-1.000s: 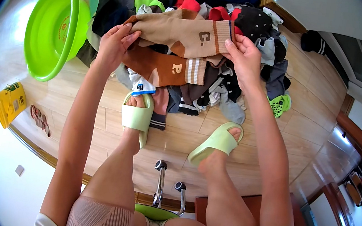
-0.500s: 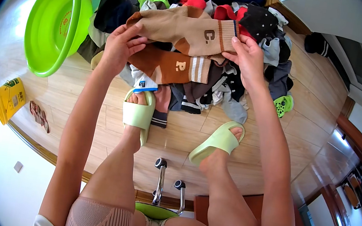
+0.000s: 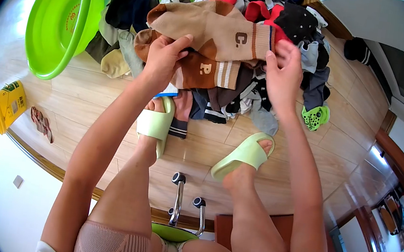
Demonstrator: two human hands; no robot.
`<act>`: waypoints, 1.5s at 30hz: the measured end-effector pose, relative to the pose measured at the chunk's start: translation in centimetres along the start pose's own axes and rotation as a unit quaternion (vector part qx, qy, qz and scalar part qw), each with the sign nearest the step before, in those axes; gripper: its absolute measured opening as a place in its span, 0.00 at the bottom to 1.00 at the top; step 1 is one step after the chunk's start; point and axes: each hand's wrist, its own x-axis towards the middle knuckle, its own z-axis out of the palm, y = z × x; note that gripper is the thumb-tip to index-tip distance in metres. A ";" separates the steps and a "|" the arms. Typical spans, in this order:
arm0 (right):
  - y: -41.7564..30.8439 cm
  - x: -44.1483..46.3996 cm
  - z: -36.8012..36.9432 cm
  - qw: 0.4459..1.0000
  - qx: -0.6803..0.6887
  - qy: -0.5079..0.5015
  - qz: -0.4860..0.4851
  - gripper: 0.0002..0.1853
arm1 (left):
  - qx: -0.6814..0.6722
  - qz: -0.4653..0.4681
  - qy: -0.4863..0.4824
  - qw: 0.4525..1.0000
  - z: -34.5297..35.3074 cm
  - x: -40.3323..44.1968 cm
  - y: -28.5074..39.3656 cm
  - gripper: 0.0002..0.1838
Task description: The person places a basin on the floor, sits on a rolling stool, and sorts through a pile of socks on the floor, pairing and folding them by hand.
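A beige sock (image 3: 200, 24) with brown toe and heel patches and a letter C lies stretched across the pile. My left hand (image 3: 165, 62) pinches its lower edge, thumb on top; the fingertips are partly hidden. At the striped cuff, my right hand (image 3: 284, 74) has its thumb near the edge and its blurred fingers apart. Beneath the beige sock is a brown sock (image 3: 207, 69) with a letter P and a white-striped cuff, partly covered by my left hand.
Many socks surround them, including a black dotted sock (image 3: 296, 22) and a bright green sock (image 3: 315, 117). A green basin (image 3: 80, 33) stands left, with a yellow packet (image 3: 8, 105) below it. My slippered feet and chrome chair legs (image 3: 178, 202) are nearer.
My left hand has moved right and down from the beige sock's toe end to its lower edge. My right hand has shifted slightly right and its fingers have spread from the cuff.
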 end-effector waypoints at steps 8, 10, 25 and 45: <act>-0.4 0.8 6.0 0.952 -0.120 -0.052 -0.277 0.17 | -0.112 -0.017 -0.034 0.993 0.9 0.3 -0.9 0.13; 0.8 1.3 7.4 0.960 -0.106 -0.051 -0.255 0.17 | -0.116 -0.033 -0.018 0.993 1.3 0.4 -1.0 0.13; 2.5 2.7 8.8 0.982 -0.021 -0.015 -0.187 0.08 | -0.250 -0.054 -0.105 0.961 2.2 1.1 -0.9 0.18; 8.0 -21.3 0.1 0.840 -0.248 -0.384 -0.292 0.16 | -0.224 0.016 -0.008 0.974 -3.6 0.0 0.0 0.17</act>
